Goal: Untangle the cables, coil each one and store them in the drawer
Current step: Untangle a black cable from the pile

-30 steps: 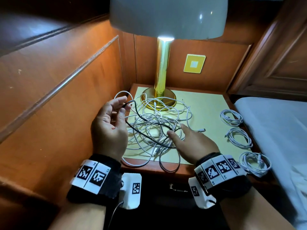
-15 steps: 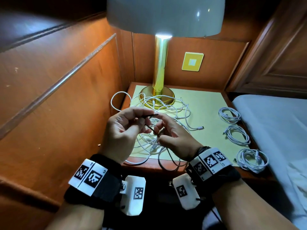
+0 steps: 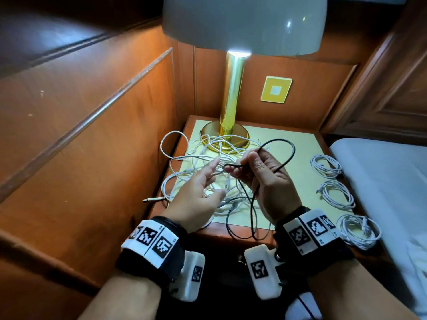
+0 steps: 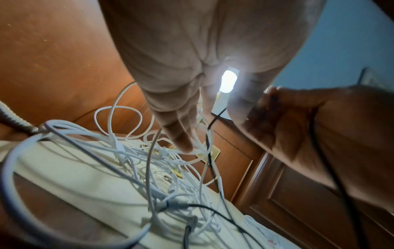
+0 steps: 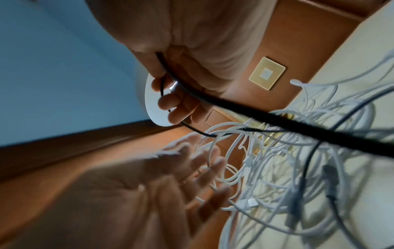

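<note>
Here, right hand (image 3: 265, 179) around black cable (image 3: 288, 155)

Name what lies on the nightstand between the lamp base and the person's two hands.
The tangle of white cables lies there, between the lamp base, the left hand and the right hand; the head view shows it.

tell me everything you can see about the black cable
The black cable is thin, round and matte, like rubber or plastic. The right hand pinches it near one end, which pokes out toward the open left hand. From that grip it arcs up in a loop above the nightstand, then drops behind the hand, threads through the white tangle and loops over the front edge. Its far end is hidden.
</note>
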